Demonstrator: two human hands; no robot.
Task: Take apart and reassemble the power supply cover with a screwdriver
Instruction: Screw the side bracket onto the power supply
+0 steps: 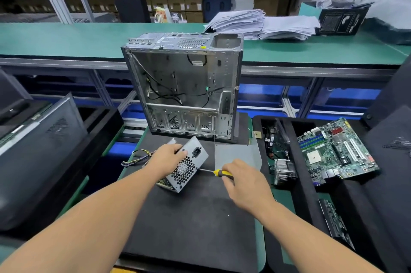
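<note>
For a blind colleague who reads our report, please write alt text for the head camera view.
A person's left hand holds a tilted metal power supply on a black mat, while the right hand grips a yellow-handled screwdriver whose tip meets the unit's side. Behind stands an open computer case; a motherboard lies at right.

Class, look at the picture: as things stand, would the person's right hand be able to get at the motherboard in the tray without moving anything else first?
Probably yes. The motherboard lies face up and uncovered in the black tray, to the right of the right hand, with nothing standing between them. That hand grips the screwdriver, though, so it would likely have to put that down.
</note>
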